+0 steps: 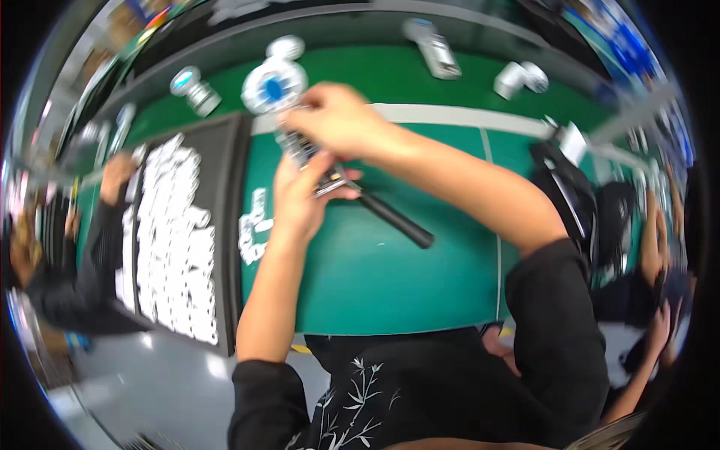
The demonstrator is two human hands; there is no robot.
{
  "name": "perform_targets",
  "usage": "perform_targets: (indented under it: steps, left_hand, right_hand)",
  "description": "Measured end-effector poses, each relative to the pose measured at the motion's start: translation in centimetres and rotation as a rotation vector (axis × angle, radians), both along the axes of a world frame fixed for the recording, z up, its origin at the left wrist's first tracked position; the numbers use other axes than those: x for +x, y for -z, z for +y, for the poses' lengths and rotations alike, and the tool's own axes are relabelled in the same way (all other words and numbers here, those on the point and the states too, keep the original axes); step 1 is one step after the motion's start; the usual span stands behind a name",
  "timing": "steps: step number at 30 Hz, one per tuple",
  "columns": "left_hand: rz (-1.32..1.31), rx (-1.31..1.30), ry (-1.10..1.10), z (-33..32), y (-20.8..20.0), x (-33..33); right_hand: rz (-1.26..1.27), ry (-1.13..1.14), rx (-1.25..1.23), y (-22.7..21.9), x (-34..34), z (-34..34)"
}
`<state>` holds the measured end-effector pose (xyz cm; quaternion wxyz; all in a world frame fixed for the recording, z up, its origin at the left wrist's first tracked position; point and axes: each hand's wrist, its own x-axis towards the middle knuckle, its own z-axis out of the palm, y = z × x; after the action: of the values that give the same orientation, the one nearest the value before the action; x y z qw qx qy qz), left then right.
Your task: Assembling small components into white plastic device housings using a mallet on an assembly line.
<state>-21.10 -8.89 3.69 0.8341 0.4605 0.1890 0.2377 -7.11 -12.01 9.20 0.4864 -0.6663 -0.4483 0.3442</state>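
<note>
My left hand (300, 187) is closed around a slim silver and dark assembly (298, 150), which looks like a small housing with parts inside; blur hides its detail. At the far end of that assembly, my right hand (337, 120) has its fingers pinched together. What lies between those fingertips is hidden. A black rod-shaped handle (396, 220) slants down to the right from beside the left fingers; I cannot tell whether it joins the assembly. Just beyond my right fingertips is a white round item with a blue centre (274, 86).
To the left, a dark tray (234, 225) holds many small white parts (176, 247). Several loose white pieces (256, 225) lie on the green mat (397, 292). White devices (439, 56) stand along the back. Black bags (562, 172) sit at right; another person's hand (116, 176) is beside the tray.
</note>
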Motion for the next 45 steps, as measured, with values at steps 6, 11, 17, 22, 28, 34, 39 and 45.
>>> perform_targets:
  steps: [6, 11, 17, 22, 28, 34, 39, 45]
  left_hand:
    - [0.084, -0.053, -0.159, 1.9, 0.5, -0.9]
    - [0.032, -0.079, -0.187, 1.6, 3.0, -0.8]
    - [-0.222, -0.279, -0.008, 4.4, 8.3, -0.9]
    - [-0.189, -0.353, -0.041, 4.7, 9.2, -0.9]
    - [-0.091, -0.181, -0.193, 3.6, 6.9, -1.2]
    - [-0.207, 0.052, -0.369, 2.5, -1.2, -1.7]
    - [-0.152, 0.266, -0.250, 3.5, -1.7, -2.9]
    - [-0.093, 0.640, -0.306, 2.9, -1.9, -2.5]
  right_hand:
    - [-0.602, 0.262, 0.633, -0.3, -4.0, 8.6]
    - [-0.810, -0.426, 0.259, 3.0, -12.8, 13.7]
    - [-1.026, -0.561, 0.028, 4.1, -16.0, 17.5]
    - [-1.079, -0.514, 0.061, 4.3, -15.5, 17.1]
    - [-0.722, -0.454, 0.287, 0.9, -13.4, 13.6]
    - [-0.251, 0.007, 0.545, -1.6, -6.5, 2.6]
    - [-0.247, 0.030, 0.452, -1.3, -3.9, -2.9]
    - [-0.618, -0.025, 0.492, -0.5, -2.6, -4.0]
